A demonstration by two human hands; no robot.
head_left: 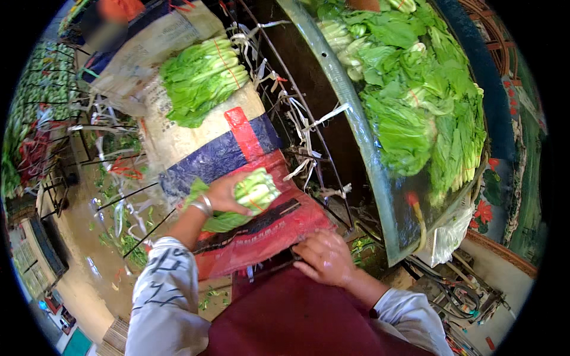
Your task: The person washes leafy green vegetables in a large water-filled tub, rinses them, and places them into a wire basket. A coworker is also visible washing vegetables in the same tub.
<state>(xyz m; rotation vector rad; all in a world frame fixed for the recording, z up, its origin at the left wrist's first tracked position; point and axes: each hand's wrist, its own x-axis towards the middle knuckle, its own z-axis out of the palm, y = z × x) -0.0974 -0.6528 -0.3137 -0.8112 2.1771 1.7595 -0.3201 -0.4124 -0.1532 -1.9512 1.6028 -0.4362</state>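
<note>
My left hand, with a bracelet at the wrist, is closed around a bundle of leafy greens. The pale stalks, bound with a thin red tie, point right; the leaves spread out under my palm. The bundle is on or just above a red sack sheet laid over a rack. Close to the sheet's near right edge rests my right hand, thumb and fingers apart, with nothing seen in it. Farther back, a larger tied pile of greens lies on the cream sack sheet.
At right stands a water tub heaped with wet greens. A metal rack frame wrapped in white strips runs between. More greens fill the far left. A person in orange is at the top. Hoses lie lower right.
</note>
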